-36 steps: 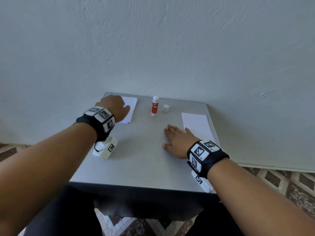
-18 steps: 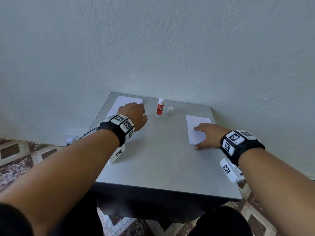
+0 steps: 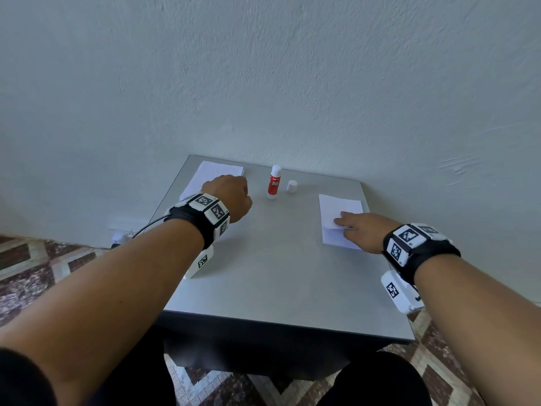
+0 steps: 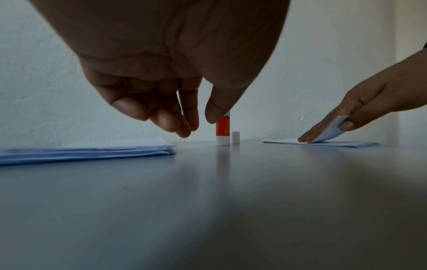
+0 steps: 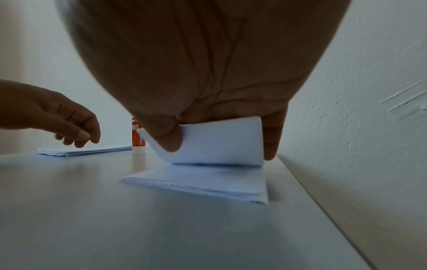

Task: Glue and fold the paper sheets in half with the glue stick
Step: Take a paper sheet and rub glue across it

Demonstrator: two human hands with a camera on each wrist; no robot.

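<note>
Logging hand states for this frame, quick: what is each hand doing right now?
Left hand: fingers loosely curled, holding nothing, near the glue stick.
Right hand: pinching the top sheet of the right paper stack, lifting it.

Seen low across the grey table [image 4: 231, 201], the left hand [image 4: 161, 73] hangs above the surface with its fingers [image 4: 166, 120] loosely curled downward, holding nothing. Just behind its thumb stands the glue stick [image 4: 223, 131], upright, its white cap [image 4: 236, 137] standing beside it. A stack of paper [image 4: 87, 151] lies flat at the left. Over on the right, the right hand [image 4: 360, 107] pinches up the corner of the top sheet [image 4: 332, 131] from a second stack [image 4: 323, 143].
</note>
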